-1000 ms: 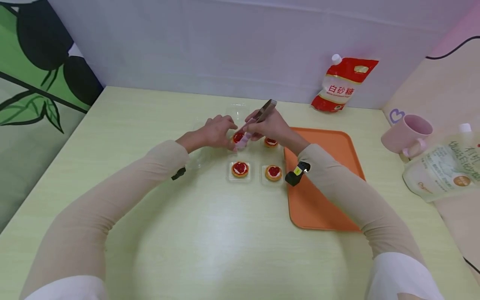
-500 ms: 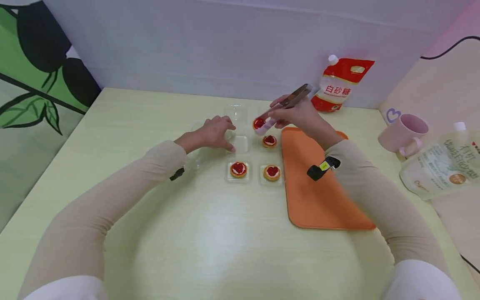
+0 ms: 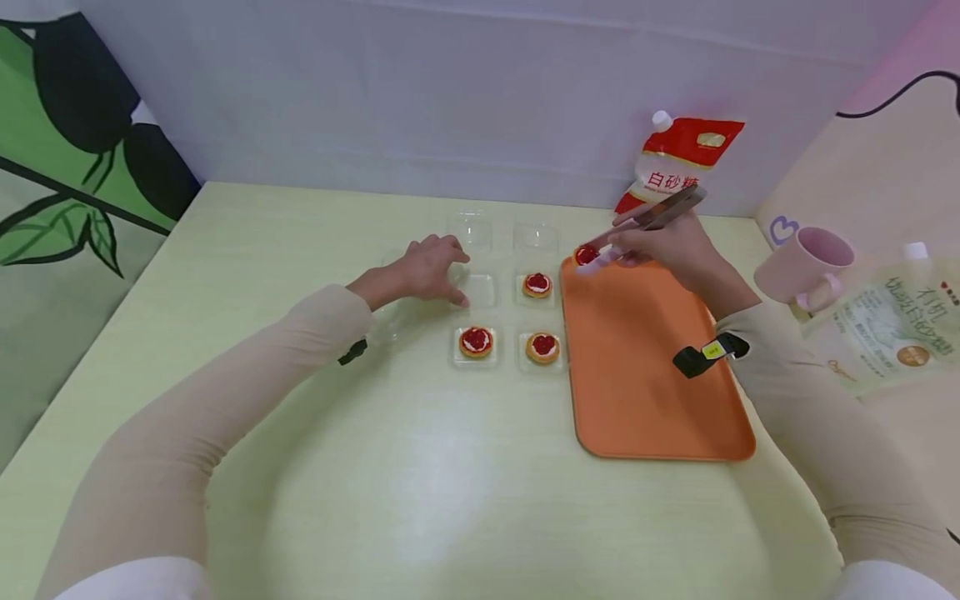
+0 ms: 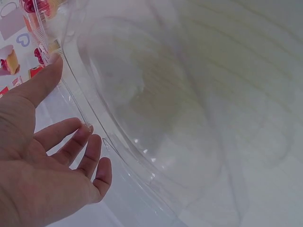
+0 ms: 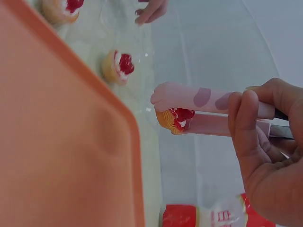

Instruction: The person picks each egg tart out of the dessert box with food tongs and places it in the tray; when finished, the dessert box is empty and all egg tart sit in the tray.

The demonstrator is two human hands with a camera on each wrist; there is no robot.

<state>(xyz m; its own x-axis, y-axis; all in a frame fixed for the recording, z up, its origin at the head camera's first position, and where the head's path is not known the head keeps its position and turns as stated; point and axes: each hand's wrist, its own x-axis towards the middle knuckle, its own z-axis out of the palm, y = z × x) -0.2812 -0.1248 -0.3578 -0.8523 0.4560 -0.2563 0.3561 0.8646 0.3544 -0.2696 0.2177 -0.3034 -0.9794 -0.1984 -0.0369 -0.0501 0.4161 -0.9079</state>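
Observation:
My right hand (image 3: 663, 242) holds pink-tipped tongs (image 5: 203, 99) that pinch a small tart (image 3: 586, 254) with red topping. In the head view this tart hangs above the orange tray's (image 3: 637, 358) far left corner. With thumb and fingers spread, my left hand (image 3: 431, 268) touches the edge of a clear plastic box (image 3: 481, 290) that has no tart in it. Three similar tarts sit in clear boxes nearby: one tart (image 3: 537, 285) at the back, another tart (image 3: 476, 342) in front, and a tart (image 3: 542, 348) beside the tray.
A red-and-white sugar pouch (image 3: 645, 177) stands by the back wall, just behind my right hand. On the right are a pink mug (image 3: 802, 265) and a large pale pouch (image 3: 885, 325). Clear lids (image 3: 470, 229) lie open behind the boxes.
My right hand has lifted the tart out of the box with the tongs and carried it rightward to the tray's far corner. The left hand has stayed at the box.

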